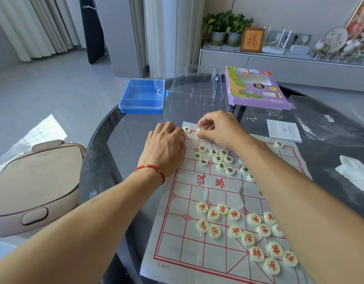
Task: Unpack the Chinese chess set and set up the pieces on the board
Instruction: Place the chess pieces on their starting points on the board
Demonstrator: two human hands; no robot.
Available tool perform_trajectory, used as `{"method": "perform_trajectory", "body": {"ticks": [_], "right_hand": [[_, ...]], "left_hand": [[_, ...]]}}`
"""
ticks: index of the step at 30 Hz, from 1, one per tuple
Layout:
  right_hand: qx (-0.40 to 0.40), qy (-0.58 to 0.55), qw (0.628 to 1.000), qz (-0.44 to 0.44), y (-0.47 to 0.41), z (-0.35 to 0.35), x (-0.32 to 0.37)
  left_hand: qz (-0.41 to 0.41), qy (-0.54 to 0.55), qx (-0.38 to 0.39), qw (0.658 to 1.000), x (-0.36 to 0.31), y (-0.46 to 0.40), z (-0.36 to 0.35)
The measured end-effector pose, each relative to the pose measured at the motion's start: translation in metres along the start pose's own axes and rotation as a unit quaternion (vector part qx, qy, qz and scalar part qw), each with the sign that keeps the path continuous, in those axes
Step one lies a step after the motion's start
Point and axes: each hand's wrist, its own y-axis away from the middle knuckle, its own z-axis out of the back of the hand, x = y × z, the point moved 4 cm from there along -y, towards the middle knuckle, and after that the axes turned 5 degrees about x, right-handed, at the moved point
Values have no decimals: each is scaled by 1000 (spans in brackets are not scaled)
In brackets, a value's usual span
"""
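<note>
Pale pieces (222,209) scattered on board (181,238)

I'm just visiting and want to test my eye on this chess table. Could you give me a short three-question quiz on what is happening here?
1. True or false: the blue box on the table has its lid on.
2. Which colour of characters do the pieces nearest the camera carry: A red, B dark, C blue?
3. What is the right hand doing at the far edge of the board?

Key
1. True.
2. A, see the red pieces.
3. Its fingers pinch a piece beside the corner piece; the left hand rests on the board's edge.
</note>
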Motion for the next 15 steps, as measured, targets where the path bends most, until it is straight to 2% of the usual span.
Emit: {"method": "perform_trajectory", "body": {"ticks": [6, 15], "right_hand": [[-37, 43, 998, -5, 4, 15, -6], [13, 110, 994, -6, -1, 0, 15]], "left_hand": [[0, 1, 6, 1000, -1, 1, 0], [1, -4, -2, 1000, -1, 0, 0]]}}
